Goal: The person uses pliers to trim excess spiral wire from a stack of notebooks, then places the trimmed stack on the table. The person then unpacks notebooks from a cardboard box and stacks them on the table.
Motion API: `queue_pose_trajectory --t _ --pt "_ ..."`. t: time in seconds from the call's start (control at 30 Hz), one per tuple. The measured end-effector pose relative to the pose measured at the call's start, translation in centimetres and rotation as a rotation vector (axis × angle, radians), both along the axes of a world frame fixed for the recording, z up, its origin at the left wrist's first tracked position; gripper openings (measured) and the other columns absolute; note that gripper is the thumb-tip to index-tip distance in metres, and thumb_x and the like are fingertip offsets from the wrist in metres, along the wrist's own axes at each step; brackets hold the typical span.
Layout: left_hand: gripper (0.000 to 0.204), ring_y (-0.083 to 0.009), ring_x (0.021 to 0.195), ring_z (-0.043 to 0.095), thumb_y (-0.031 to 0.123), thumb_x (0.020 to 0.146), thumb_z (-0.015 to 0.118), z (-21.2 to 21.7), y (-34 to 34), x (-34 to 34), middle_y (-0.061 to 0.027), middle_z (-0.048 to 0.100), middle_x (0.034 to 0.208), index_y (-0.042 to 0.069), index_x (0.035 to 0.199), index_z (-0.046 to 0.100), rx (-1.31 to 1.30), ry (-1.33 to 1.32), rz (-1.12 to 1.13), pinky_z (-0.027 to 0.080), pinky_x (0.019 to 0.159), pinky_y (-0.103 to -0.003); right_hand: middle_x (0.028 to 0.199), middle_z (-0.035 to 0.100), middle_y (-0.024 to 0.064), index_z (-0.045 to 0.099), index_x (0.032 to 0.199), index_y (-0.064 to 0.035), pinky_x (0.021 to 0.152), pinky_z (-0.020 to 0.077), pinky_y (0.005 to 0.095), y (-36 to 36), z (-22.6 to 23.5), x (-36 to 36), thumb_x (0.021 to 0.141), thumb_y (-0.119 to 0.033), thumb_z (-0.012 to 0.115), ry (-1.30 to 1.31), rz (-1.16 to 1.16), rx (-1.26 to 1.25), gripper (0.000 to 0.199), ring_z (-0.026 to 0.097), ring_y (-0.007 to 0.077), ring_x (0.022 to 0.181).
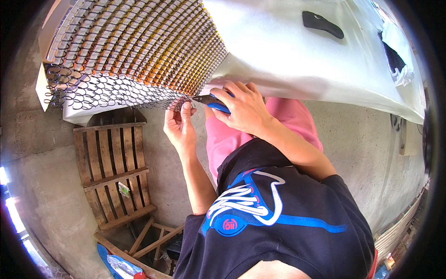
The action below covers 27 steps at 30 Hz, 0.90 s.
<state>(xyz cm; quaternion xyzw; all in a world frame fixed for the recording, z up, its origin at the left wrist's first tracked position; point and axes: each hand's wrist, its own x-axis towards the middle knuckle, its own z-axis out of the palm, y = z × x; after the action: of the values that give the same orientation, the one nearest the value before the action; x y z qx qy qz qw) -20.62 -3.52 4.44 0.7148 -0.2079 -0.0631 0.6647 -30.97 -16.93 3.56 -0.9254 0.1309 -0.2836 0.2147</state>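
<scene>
A broad mesh of dark, looped wire (134, 51) lies over the table's left part, with orange, yellow and white showing through it. Its near edge hangs in loose loops over the table's front side. My left hand (180, 131) pinches the hanging corner of this mesh between thumb and fingers. Just to the right, my right hand (246, 108) is wrapped round blue-handled pliers (219, 108). Their dark jaws point left and meet the mesh corner beside my left fingertips. Whether the jaws grip a wire is too small to tell.
The table (269, 42) has a shiny whitish cover. A black, sole-shaped piece (323, 24) lies on it, and a clear plastic bag (403, 76) with something dark sits at the far right. A wooden slatted pallet (111, 174) stands at the lower left above a wooden frame (153, 242).
</scene>
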Motion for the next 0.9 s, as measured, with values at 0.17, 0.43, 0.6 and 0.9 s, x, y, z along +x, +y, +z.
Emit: queue_pose_trajectory --t 0.17,0.43,0.6,0.9 --pt "0.020 -0.0093 0.069 0.059 0.014 0.088 0.064 -0.1 0.2 0.1 -0.0044 0.063 0.083 -0.002 0.099 0.060 0.009 0.002 0.003 0.049 0.065 -0.022 0.091 0.054 0.0059 0.059 0.103 -0.0154 0.066 0.0439 0.0398 0.4 0.4 -0.1 0.070 -0.030 0.071 0.004 -0.028 -0.057 0.038 0.058 0.0240 0.085" --pt "0.018 -0.0097 0.072 0.058 0.013 0.089 0.062 0.4 -0.2 -0.3 -0.0056 0.063 0.085 -0.002 0.099 0.061 0.040 -0.041 0.046 0.050 0.067 -0.024 0.072 0.060 0.0109 0.059 0.095 -0.0061 0.060 0.0471 0.0386 1.1 0.1 0.3 0.083 -0.029 0.060 0.130 0.234 1.142 0.025 0.059 0.0299 0.062" --pt "0.019 -0.0095 0.071 0.058 0.015 0.090 0.061 0.6 0.1 -0.2 -0.0056 0.063 0.085 -0.002 0.099 0.061 -0.007 0.018 -0.010 0.050 0.066 -0.023 0.071 0.059 0.0105 0.057 0.105 -0.0056 0.056 0.0454 0.0341 1.8 -0.7 0.0 0.087 -0.030 0.058 0.049 0.191 0.866 0.031 0.056 0.0263 0.058" --pt "0.018 -0.0084 0.070 0.056 0.015 0.090 0.061 0.1 0.7 -0.1 -0.0048 0.063 0.084 0.000 0.099 0.062 -0.003 0.043 -0.026 0.048 0.065 -0.022 0.102 0.053 0.0087 0.055 0.115 -0.0140 0.083 0.0389 0.0458 0.4 0.5 -1.7 0.078 -0.034 0.066 -0.042 -0.046 0.121 0.044 0.053 0.0271 0.095"
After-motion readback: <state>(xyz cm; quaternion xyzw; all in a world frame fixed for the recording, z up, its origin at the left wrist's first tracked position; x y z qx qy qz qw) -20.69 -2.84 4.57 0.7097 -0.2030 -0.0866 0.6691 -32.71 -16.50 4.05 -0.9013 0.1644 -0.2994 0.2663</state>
